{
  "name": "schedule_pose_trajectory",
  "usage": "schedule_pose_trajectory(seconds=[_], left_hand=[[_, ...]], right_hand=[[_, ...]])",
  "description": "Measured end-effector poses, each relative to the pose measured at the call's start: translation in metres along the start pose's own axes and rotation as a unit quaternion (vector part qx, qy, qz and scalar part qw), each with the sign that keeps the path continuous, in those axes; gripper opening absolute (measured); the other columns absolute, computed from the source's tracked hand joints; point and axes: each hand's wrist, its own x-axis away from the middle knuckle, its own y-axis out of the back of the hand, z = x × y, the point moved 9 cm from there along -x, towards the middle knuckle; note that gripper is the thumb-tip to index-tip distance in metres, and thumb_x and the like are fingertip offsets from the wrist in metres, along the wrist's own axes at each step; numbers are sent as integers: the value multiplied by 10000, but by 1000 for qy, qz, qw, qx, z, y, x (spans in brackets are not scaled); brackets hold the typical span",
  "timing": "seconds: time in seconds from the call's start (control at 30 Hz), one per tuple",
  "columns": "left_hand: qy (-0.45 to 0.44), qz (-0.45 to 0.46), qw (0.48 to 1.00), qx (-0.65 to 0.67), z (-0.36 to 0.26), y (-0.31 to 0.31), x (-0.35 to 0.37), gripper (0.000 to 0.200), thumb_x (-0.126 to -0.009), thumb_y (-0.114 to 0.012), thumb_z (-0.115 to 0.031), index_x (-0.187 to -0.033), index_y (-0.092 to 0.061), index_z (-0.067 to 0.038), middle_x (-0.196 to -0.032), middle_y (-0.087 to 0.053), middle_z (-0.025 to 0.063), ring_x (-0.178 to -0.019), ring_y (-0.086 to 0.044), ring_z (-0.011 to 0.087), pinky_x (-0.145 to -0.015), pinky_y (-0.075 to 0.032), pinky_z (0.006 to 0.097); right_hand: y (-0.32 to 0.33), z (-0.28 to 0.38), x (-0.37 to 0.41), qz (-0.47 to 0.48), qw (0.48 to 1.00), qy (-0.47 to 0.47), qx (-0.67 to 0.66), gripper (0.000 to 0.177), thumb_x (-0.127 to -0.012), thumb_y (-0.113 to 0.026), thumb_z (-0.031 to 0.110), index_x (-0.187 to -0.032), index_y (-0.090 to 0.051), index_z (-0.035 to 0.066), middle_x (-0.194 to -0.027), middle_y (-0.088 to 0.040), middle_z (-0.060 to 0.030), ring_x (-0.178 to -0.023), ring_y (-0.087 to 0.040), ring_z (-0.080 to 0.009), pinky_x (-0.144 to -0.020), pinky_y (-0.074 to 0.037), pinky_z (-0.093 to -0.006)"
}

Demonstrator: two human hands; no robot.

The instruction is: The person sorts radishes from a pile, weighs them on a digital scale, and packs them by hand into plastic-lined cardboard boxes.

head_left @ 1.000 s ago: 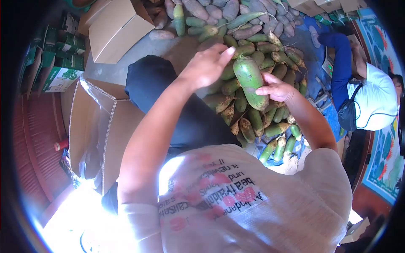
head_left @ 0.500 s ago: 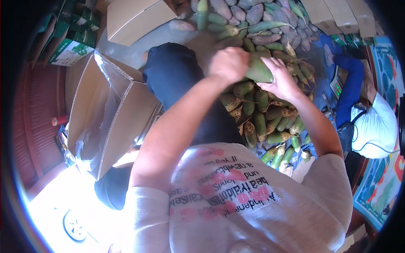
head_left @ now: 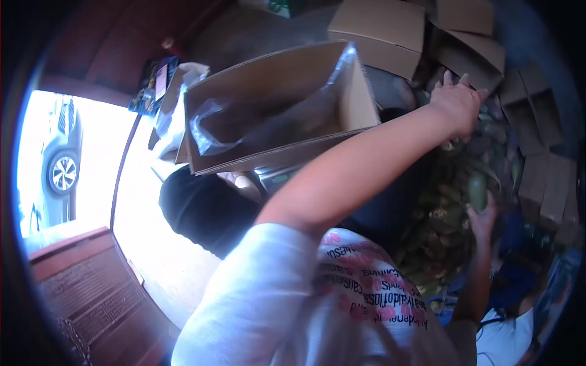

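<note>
My left hand point(head_left: 456, 108) is stretched out at the upper right with its fingers spread and nothing visible in them. Beneath and beyond it lie dim, purplish roots point(head_left: 491, 131) next to cardboard boxes. Lower down, my right hand point(head_left: 483, 218) grips a green radish point(head_left: 478, 192) by its lower end, holding it upright over the heap. A pile of green radishes point(head_left: 430, 244) spreads to the left of that hand, dark and blurred. Below my left forearm stands an open cardboard box point(head_left: 244, 163) lined with clear plastic.
Several cardboard boxes point(head_left: 378, 30) stand at the top and right. A dark rounded shape point(head_left: 207, 210) is below the lined box. Another person in a white shirt point(head_left: 506, 341) is at the lower right. A car point(head_left: 61, 165) shows outside, at left.
The view has swung left, bringing the lined box to the middle. My left hand has come away from the radish and opened; my right hand keeps it.
</note>
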Motion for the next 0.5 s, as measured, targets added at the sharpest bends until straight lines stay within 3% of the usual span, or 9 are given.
schedule_pose_trajectory(seconds=[0.07,0.1,0.13,0.17,0.2,0.23,0.3,0.37,0.5], left_hand=[[-17,-134,989,-62,19,87,61,497,-827,-637,-218,-1293,-513,-97,-1309,-528,138,-1247,-467,316,-988,-439,443],[-6,-177,981,-74,40,120,92,451,-810,-671,-232,-1208,-557,-53,-1190,-582,149,-1102,-564,316,-877,-499,434],[60,-154,981,-96,76,139,118,469,-807,-670,-272,-1195,-555,-36,-1054,-624,172,-985,-615,339,-817,-516,439],[116,-112,981,-111,109,149,146,493,-819,-660,-335,-1160,-554,5,-917,-651,190,-873,-643,358,-794,-515,447],[220,2,965,-142,147,147,175,518,-832,-645,-387,-1129,-556,28,-856,-657,212,-841,-653,363,-764,-520,453],[224,68,949,-213,177,137,205,517,-843,-645,-374,-1124,-548,49,-851,-663,224,-848,-661,355,-756,-532,437],[210,199,926,-245,211,117,256,253,-841,-624,-248,-921,-676,-15,-848,-692,152,-860,-684,315,-737,-562,382],[223,261,915,-213,240,98,291,165,-837,-590,-153,-840,-702,-32,-849,-697,156,-876,-686,317,-742,-564,389],[192,303,907,-221,229,93,309,166,-823,-580,-119,-964,-633,-50,-876,-658,132,-873,-668,314,-827,-535,392]], right_hand=[[34,49,-27,-42,998,47,17,655,-672,-740,30,-1264,-475,-60,-1175,-564,-170,-1092,-545,-242,-972,-405,-347],[47,72,-46,-38,996,76,34,640,-717,-722,21,-1289,-450,-65,-1201,-552,-151,-1106,-533,-215,-975,-401,-328],[59,89,-64,-30,994,92,-58,644,-744,-709,18,-1319,-428,-53,-1215,-545,-129,-1116,-521,-192,-978,-395,-311],[71,129,-78,-38,992,111,-54,628,-767,-682,-5,-1334,-415,-47,-1234,-537,-123,-1122,-517,-184,-978,-393,-304],[78,175,-90,-6,989,104,-103,625,-778,-666,-19,-1345,-406,-47,-1252,-530,-128,-1142,-509,-181,-988,-385,-299],[84,230,-97,10,986,142,-86,638,-775,-664,-27,-1356,-401,-39,-1257,-530,-126,-1155,-506,-181,-997,-380,-300],[78,333,-103,66,967,242,-47,639,-772,-651,-34,-1362,-407,-21,-1278,-514,-120,-1193,-487,-183,-1002,-387,-312],[48,444,-91,117,929,348,33,655,-691,-665,9,-1310,-453,-19,-1232,-526,-144,-1167,-517,-243,-980,-403,-333],[-56,578,-65,222,804,543,93,582,-600,-692,140,-1137,-533,-17,-1017,-577,-179,-1001,-562,-358,-863,-450,-400]])
